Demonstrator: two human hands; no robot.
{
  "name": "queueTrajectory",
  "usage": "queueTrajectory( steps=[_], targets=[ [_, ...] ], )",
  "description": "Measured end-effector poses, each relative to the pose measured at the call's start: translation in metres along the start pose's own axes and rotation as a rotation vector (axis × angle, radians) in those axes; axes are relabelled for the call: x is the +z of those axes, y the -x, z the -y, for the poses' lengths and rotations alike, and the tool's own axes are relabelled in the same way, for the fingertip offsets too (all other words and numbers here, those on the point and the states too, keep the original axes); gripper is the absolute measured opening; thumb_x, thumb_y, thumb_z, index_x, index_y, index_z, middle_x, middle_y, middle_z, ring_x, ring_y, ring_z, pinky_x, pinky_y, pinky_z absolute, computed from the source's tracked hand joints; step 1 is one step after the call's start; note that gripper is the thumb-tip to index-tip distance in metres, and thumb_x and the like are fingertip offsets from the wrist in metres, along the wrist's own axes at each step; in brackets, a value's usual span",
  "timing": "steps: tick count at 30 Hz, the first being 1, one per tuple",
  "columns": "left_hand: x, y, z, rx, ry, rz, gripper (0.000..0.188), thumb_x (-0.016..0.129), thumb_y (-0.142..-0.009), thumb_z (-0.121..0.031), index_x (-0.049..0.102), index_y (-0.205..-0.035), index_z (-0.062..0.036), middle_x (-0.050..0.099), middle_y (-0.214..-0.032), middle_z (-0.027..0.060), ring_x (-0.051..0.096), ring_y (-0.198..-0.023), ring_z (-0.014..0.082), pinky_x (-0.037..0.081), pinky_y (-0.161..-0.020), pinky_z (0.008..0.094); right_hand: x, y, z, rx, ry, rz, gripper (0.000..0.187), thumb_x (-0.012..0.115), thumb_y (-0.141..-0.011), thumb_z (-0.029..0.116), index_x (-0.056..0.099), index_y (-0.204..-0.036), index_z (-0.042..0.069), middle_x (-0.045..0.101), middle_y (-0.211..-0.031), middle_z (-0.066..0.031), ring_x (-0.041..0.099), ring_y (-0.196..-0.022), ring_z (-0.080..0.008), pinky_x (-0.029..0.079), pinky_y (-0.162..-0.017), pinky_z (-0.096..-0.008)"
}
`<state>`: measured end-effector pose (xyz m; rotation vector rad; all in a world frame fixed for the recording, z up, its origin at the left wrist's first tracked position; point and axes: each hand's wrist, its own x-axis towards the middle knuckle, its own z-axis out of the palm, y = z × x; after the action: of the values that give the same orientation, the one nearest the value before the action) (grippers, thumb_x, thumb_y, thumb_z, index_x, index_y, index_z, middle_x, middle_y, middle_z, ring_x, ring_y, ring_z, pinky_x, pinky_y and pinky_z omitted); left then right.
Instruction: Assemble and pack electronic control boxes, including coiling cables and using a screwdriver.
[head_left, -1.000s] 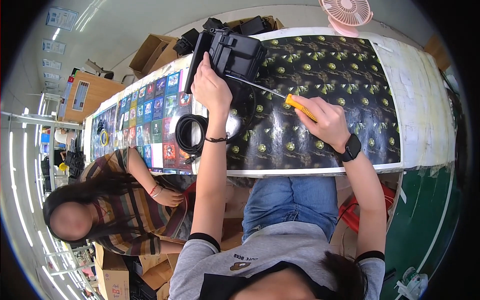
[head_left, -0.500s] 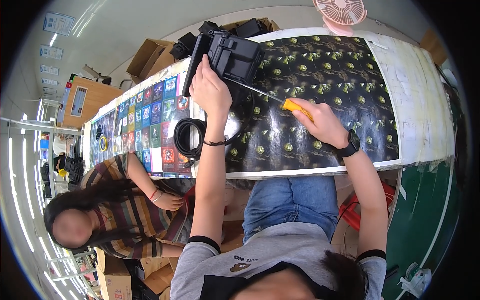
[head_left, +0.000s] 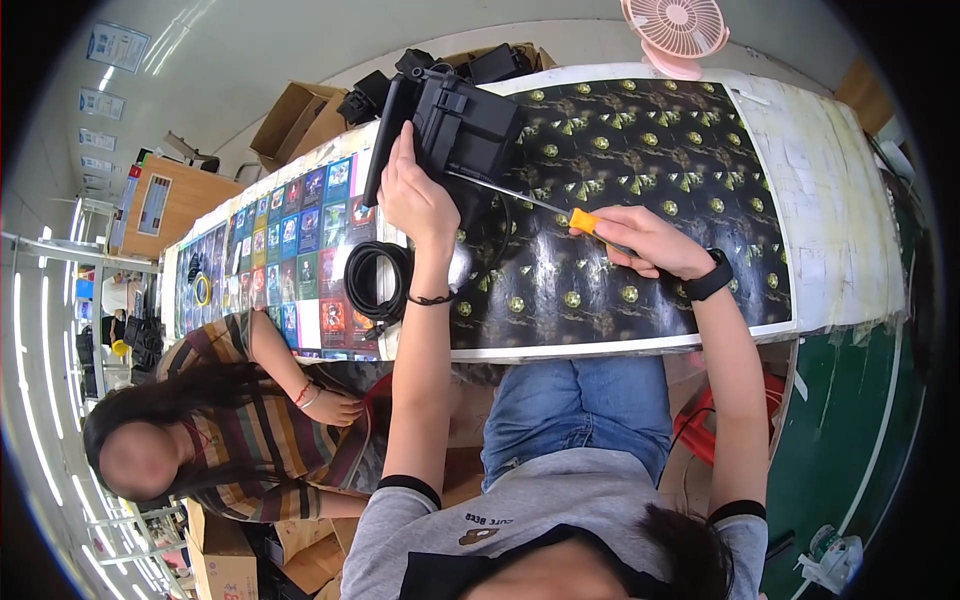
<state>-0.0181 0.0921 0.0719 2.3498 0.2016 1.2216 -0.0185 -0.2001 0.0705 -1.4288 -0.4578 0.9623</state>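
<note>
Overhead, left grip (head_left: 415, 195) clasping black device (head_left: 455, 125), right grip (head_left: 640, 240) around yellow-handled screwdriver (head_left: 545, 205).

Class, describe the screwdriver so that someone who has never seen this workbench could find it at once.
Start at the long table covered in black sheeting with gold emblems. Near its middle, the right hand grips a screwdriver pointing at the black device that the left hand steadies. Its orange-yellow handle and thin metal shaft set it apart.

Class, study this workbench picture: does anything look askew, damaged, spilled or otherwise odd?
Nothing is spilled or visibly broken. The black device stands tilted on edge only because the left hand props it, while the right hand works a screwdriver into it.
</note>
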Motion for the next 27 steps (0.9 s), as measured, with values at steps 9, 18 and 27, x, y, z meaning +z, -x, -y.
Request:
queueTrajectory(
  steps=[9, 18, 27],
  targets=[
    [-0.007, 0.007, 0.007, 0.1, 0.128, -0.006, 0.05, 0.02, -0.101, -0.023, 0.062, -0.126, -0.0094, 0.064, -0.123, 0.0114, 0.059, -0.11, 0.0298, 0.038, -0.096, 0.0391, -0.042, 0.022, -0.011, -0.569, -0.38, -0.231, 0.03, 0.049, -0.101, 0.031, 0.05, -0.117, 0.005, 0.047, -0.07, 0.0012, 0.04, -0.052, -0.0023, 0.034, -0.044, -0.0174],
    [-0.015, 0.003, -0.017, 0.421, 0.276, 0.091, 0.046, 0.029, -0.101, -0.028, 0.071, -0.108, -0.0097, 0.071, -0.108, 0.007, 0.064, -0.103, 0.0258, 0.04, -0.096, 0.0359, -0.035, -0.002, -0.016, -0.595, -0.437, -0.598, 0.014, 0.06, -0.095, 0.014, 0.047, -0.101, 0.012, 0.054, -0.085, -0.0002, 0.048, -0.067, -0.0055, 0.04, -0.055, -0.0209],
    [-0.012, 0.001, -0.035, 0.59, 0.377, 0.254, 0.038, 0.043, -0.096, -0.029, 0.076, -0.091, -0.0124, 0.074, -0.095, 0.0036, 0.067, -0.093, 0.0206, 0.041, -0.088, 0.0307, -0.021, -0.013, -0.019, -0.602, -0.127, -0.655, 0.022, 0.065, -0.089, 0.004, 0.045, -0.092, 0.011, 0.057, -0.129, -0.0177, 0.062, -0.089, -0.0094, 0.048, -0.061, -0.0205]
  ],
)
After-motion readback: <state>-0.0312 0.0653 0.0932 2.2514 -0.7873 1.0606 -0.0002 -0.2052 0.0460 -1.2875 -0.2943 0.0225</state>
